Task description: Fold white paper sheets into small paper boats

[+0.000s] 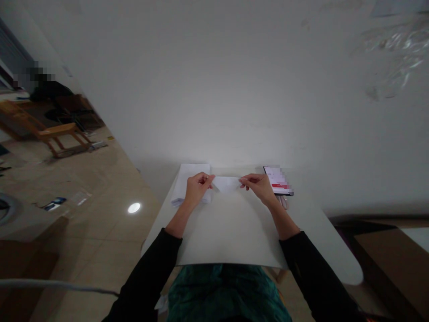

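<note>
Head view: both hands are closed in a pinch on one small folded piece of white paper [226, 184], held between them just above the far part of the work surface. The left hand [197, 190] grips the paper's left end between thumb and bent fingers, and the right hand [257, 188] grips its right end the same way; the paper's lower edge narrows to a shallow point between the two grips. Directly under and just beyond the left hand lies a stack of white paper [191, 179], which the hand partly covers. Just right of the right hand lies a smartphone [278, 180], its lit screen pixelated, with a pinkish cord [284, 202] trailing from its near end. Nearer the person than the grip, a large pale sheet [231, 228] covers the middle of a white round-cornered table [330, 250], and both forearms reach across it from black sleeves [147, 268]. A green patterned garment [228, 290] shows below the sheet's near edge. Far left of the grip, a wooden chair [40, 127] stands on a tiled floor [100, 179], and a white wall [214, 89] rises beyond the hands.
</note>
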`<state>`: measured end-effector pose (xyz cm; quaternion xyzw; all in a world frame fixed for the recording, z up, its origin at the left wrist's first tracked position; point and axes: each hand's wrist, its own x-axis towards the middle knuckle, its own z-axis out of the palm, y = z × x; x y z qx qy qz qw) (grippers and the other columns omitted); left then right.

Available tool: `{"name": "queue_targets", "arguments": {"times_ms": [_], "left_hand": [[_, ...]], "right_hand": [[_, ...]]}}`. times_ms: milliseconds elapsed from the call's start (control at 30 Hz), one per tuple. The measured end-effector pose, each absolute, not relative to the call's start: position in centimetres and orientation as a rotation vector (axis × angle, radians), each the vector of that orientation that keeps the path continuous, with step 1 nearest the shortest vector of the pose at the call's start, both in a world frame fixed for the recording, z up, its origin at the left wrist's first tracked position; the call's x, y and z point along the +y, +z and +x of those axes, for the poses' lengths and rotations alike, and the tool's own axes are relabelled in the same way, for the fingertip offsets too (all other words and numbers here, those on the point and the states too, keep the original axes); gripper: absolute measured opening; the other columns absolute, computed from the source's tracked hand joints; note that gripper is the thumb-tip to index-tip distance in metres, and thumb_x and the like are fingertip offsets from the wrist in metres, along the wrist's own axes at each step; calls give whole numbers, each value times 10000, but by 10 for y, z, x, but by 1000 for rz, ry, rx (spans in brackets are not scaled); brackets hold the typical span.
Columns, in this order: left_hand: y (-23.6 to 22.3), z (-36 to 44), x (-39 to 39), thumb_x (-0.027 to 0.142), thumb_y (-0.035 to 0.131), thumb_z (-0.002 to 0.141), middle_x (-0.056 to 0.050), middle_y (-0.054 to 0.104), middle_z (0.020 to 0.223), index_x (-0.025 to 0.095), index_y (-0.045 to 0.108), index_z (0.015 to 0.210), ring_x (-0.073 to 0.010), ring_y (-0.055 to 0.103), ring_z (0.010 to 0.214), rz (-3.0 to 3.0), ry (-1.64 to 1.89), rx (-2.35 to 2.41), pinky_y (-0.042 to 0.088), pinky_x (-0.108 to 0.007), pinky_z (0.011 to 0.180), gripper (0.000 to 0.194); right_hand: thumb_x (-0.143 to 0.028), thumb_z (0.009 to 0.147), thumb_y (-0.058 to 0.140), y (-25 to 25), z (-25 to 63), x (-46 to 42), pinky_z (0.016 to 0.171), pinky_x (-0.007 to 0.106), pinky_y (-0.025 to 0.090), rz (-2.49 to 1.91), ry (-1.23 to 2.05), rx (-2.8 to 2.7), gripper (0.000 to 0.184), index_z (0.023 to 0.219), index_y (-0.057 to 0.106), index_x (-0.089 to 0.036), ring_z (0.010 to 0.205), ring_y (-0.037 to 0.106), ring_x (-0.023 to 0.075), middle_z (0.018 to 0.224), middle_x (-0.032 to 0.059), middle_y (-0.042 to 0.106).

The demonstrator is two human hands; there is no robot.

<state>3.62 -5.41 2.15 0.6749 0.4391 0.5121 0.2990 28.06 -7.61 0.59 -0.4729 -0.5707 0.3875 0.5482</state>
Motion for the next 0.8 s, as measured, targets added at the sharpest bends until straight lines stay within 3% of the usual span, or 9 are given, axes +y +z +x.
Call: {"name": "queue_targets", "arguments": {"times_ms": [267, 400, 567, 800], "left_hand": [[14, 40, -51, 441, 503, 938, 55, 322, 582, 208, 367, 641, -109, 351, 554, 1809, 1611, 1130, 294, -252, 548, 401], [15, 40, -51, 390, 546, 920, 50, 341, 592, 204, 386, 623, -115, 366, 583, 1859, 1660, 1107, 317, -263, 597, 385], [17, 34, -48, 384, 593, 889, 43, 396, 611, 202, 415, 626, -124, 408, 628, 1857, 1716, 1093, 359, -267, 664, 366], [16, 39, -46, 486, 556, 900, 39, 337, 595, 206, 358, 602, -118, 345, 581, 1605, 1833, 1104, 305, -262, 564, 454]], "right_hand": [[-535, 717, 734, -8, 252, -80, 517, 268, 524, -1034, 1169, -1508, 401, 786, 625, -155, 606, 698, 182, 693, 72, 737], [-585, 731, 702, -15, 245, -81, 553, 280, 538, -1035, 1245, -1592, 445, 764, 672, -142, 579, 684, 169, 689, 90, 744], [-566, 769, 683, -15, 242, -82, 563, 264, 513, -1024, 1116, -1546, 403, 732, 687, -164, 534, 632, 140, 618, 42, 706], [-554, 786, 672, -6, 233, -89, 519, 248, 460, -995, 1059, -1547, 396, 671, 684, -175, 480, 567, 117, 565, 10, 649]]}}
